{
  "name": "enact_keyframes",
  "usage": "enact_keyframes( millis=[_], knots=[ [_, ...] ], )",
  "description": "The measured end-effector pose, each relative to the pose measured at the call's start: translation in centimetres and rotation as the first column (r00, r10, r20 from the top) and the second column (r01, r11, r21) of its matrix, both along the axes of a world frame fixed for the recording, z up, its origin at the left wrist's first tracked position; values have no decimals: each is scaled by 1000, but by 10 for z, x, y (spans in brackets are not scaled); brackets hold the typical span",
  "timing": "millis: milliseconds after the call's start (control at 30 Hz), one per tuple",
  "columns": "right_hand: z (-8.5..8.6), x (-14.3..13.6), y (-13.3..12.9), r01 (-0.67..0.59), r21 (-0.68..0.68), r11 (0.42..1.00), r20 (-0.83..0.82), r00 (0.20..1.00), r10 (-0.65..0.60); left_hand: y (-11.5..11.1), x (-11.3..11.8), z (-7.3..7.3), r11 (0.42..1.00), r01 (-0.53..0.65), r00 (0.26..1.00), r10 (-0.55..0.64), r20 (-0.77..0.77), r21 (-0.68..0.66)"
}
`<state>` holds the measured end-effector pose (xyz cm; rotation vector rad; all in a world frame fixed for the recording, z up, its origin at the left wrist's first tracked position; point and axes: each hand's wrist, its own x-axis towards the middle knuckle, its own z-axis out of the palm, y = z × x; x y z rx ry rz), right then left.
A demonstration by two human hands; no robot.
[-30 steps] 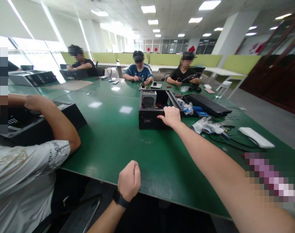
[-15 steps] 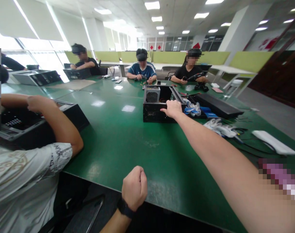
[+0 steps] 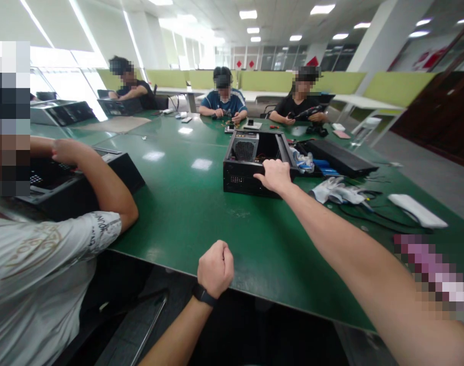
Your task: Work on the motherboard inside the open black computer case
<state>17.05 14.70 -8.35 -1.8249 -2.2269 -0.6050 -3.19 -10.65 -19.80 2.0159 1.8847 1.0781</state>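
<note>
An open black computer case (image 3: 241,175) lies on the green table (image 3: 171,218), with a grey power supply (image 3: 245,149) in its back left corner. My right hand (image 3: 277,175) reaches out to its near wall, fingers hooked over the top edge and thumb along the front. Much of that wall's right end is hidden by the hand. My left hand (image 3: 215,268) is a closed fist at the table's near edge, a black band (image 3: 203,295) on its wrist. The inside of the fist is hidden.
White gloves (image 3: 337,190), cables, a long white object (image 3: 418,210) and a black panel (image 3: 341,158) lie to the right. At left, a co-worker's arm (image 3: 112,185) rests by another black case (image 3: 121,175). Several people sit across the table.
The case has slid slightly toward me with my right hand on its wall, and small items behind it show more. My left hand stays a fist. The view has tilted down a little.
</note>
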Motion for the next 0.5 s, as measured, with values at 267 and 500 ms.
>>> enact_keyframes(
  millis=[267, 500],
  knots=[
    [-2, 8, -88, -75, 29, 997, -9, 997, 75, -2, 0, 2, 1000, -8, 1000, 8, 18, 4],
    [0, 18, -164, -128, 55, 990, -11, 992, 129, -6, -3, 5, 995, -27, 982, 8, 186, 99]
  ],
)
